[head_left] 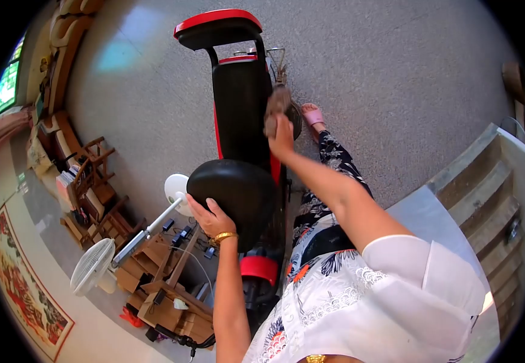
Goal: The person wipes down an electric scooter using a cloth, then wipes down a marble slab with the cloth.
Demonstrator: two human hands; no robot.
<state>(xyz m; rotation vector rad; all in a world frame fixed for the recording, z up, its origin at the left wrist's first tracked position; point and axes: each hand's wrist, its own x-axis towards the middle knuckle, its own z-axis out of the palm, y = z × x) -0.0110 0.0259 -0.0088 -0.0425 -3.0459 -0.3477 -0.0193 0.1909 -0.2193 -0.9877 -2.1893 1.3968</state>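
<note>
A red and black electric scooter stands before me, with a black front saddle [232, 193], a long black rear seat [242, 103] and a red-edged backrest [218, 27]. My left hand [214, 219] lies on the side of the front saddle, fingers stretched out, a gold bracelet at the wrist. With my right hand [281, 138] I grip a brown cloth [278, 109] beside the rear seat, close to the wheel. Cloth and hand are slightly blurred, and the fingers are partly hidden. Part of the wheel [297, 121] shows behind the cloth.
A white standing fan [93, 266] is on the left, its pole and round base [178, 190] near the saddle. Wooden chairs [96, 175] and cardboard boxes [178, 311] line the left wall. Concrete stairs [480, 199] rise on the right. My foot in a pink slipper [312, 115] stands by the wheel.
</note>
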